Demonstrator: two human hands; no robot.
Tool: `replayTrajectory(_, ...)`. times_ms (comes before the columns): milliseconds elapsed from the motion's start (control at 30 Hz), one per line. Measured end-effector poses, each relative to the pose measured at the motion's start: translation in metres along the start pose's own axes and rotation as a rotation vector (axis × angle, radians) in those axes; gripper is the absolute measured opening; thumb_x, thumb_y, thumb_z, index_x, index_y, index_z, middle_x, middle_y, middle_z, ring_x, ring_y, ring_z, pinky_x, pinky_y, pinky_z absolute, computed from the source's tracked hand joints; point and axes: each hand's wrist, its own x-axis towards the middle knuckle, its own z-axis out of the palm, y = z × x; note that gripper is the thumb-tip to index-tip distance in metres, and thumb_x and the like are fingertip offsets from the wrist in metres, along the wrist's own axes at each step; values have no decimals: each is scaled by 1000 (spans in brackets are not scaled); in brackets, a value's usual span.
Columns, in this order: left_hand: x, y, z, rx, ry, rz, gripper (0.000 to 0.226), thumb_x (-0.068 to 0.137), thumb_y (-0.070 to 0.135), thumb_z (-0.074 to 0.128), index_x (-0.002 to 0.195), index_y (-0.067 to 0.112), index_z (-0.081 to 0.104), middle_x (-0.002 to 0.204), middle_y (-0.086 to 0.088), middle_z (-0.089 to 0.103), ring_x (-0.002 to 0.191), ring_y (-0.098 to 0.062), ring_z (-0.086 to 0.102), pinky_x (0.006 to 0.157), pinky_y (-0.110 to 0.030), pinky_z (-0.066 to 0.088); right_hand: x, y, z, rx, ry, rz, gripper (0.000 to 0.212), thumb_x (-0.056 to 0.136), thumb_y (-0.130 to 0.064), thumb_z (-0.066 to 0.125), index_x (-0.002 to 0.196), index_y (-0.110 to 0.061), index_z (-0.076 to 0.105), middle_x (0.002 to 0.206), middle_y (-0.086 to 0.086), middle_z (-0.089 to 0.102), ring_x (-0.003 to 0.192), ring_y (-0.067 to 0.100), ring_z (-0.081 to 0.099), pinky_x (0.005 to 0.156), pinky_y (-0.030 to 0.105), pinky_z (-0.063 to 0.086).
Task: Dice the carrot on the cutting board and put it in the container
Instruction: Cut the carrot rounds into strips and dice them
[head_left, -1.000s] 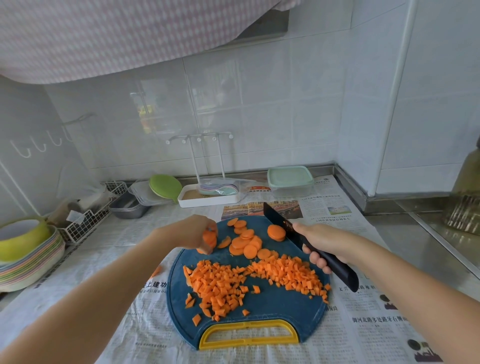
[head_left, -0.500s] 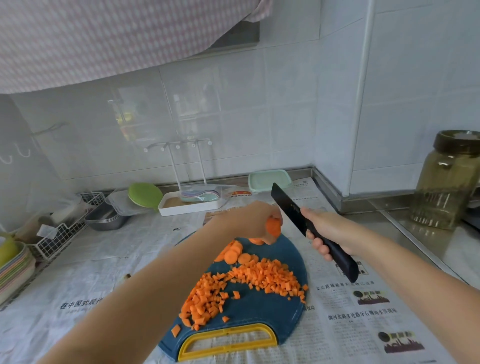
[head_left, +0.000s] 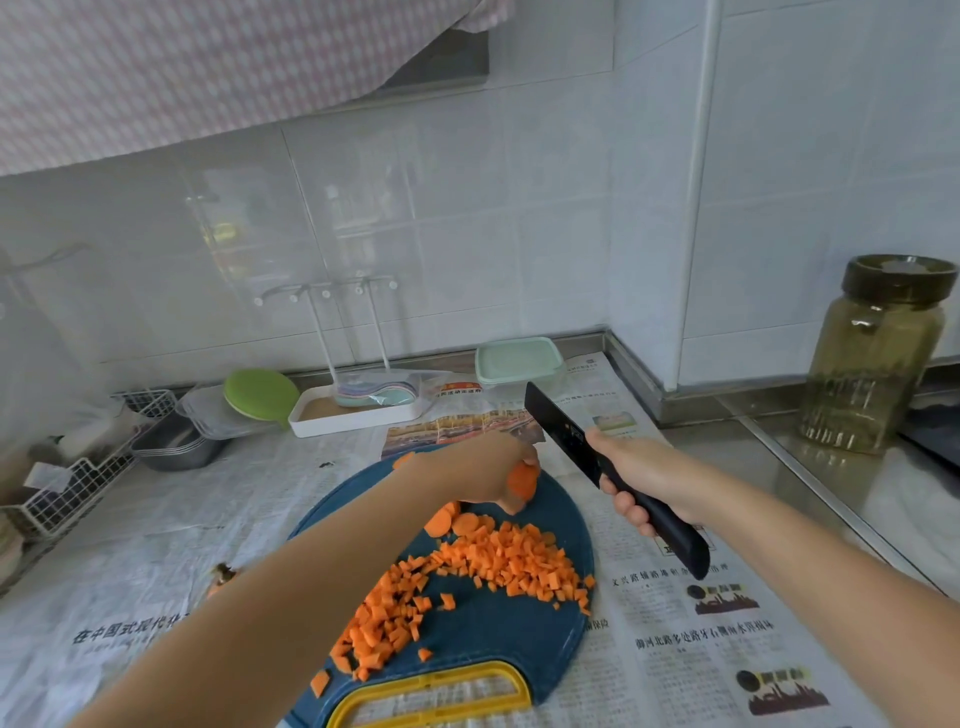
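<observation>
my left hand pinches carrot slices | my right hand grips knife, raised just right of them, above board

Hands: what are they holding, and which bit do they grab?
The right hand grips the black knife by its handle, with the blade pointing away. The left hand pinches carrot slices in its fingertips, above the cutting board.

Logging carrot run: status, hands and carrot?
Left hand holds carrot slices above cutting board. Right hand grips knife, blade raised. Diced carrot on board; container behind, lid on.
</observation>
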Motion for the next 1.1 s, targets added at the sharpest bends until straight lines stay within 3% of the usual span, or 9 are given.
replayTrajectory(233,-20,-1,-9,-117,11,19,54,85,24,69,135,22,49,131,1,53,118,-19,52,99,-34,44,1,-2,13,-22,-9,-37,59,98,-62,35,70,-12,48,44,0,45,32,12,38,37,19,36)
replayTrajectory(367,-28,-18,-17,-157,51,54,65,76,32,78,133,26,48,131,7,52,115,-11,48,92,-24,37,0,-1,18,-41,-19,-27,60,98,-63,34,71,-12,48,44,0,45,33,13,39,37,19,36)
replayTrajectory(533,-33,-35,-26,-127,-11,-48,55,84,35,70,133,19,51,128,1,58,115,-16,55,89,-21,37,-1,2,25,-79,-39,-5,60,97,-64,33,73,-12,48,43,-1,45,32,12,38,37,18,35)
replayTrajectory(700,-34,-41,-24,-182,-6,-92,41,84,28,70,122,16,61,119,1,65,95,-8,57,82,-20,40,-4,3,32,-87,-64,6,59,98,-63,33,73,-12,47,43,-1,44,31,11,38,36,18,35)
replayTrajectory(833,-35,-48,-26,-255,-1,-110,40,81,18,73,119,21,60,103,7,63,89,-10,59,68,-16,43,-3,3,35,-107,-59,0,59,98,-63,33,74,-11,48,44,0,46,33,12,39,38,19,36)
replayTrajectory(933,-35,-56,-26,-353,23,-152,34,81,14,72,114,20,62,95,5,65,83,-14,65,71,-19,51,-3,1,36,-108,-51,-3,58,99,-61,34,74,-11,49,44,0,46,33,12,39,38,19,36)
replayTrajectory(1033,-36,-61,-27,-527,92,-195,24,84,10,67,107,14,64,88,-4,71,75,-17,66,71,-29,53,-4,0,37,-109,-52,2,58,99,-61,34,75,-10,49,43,0,45,32,12,38,38,19,36)
replayTrajectory(1100,-37,-57,-28,-611,198,-174,19,84,6,66,102,11,63,84,-3,69,66,-14,63,64,-24,52,-3,0,37,-109,-52,5,58,99,-61,34,75,-10,49,44,0,45,32,12,38,38,19,36)
